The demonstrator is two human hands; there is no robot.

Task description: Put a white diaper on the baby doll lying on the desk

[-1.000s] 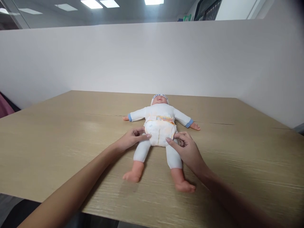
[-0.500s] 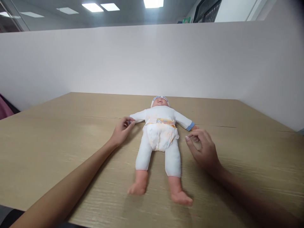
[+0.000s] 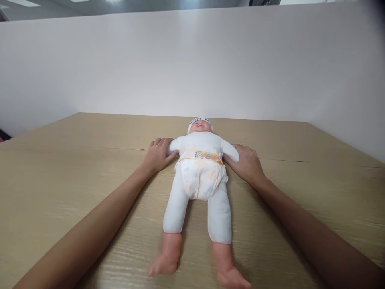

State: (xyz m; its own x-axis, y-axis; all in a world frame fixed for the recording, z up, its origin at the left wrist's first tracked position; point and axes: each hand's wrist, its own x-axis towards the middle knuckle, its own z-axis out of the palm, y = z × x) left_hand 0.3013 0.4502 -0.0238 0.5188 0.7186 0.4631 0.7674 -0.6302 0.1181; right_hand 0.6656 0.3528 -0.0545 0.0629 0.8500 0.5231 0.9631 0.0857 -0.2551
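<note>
A baby doll (image 3: 201, 140) lies on its back on the wooden table, its head away from me and its bare feet toward me. It wears a white cap with blue lettering and a white body suit. Around its hips sits a diaper (image 3: 200, 176) with a printed orange waistband. My left hand (image 3: 159, 153) is closed around the doll's arm on the left side. My right hand (image 3: 246, 161) is wrapped round its other arm, covering the blue cuff and the doll's hand.
The wooden table (image 3: 75, 180) extends on both sides of the doll, with a thin seam across it. A white partition (image 3: 192, 64) rises behind the table's far edge and along the right. Something dark (image 3: 4, 135) shows at the far left edge.
Both hands have moved in and closed around the doll's arms. The right hand was apart from the doll's arm before. My view has tilted down and closer.
</note>
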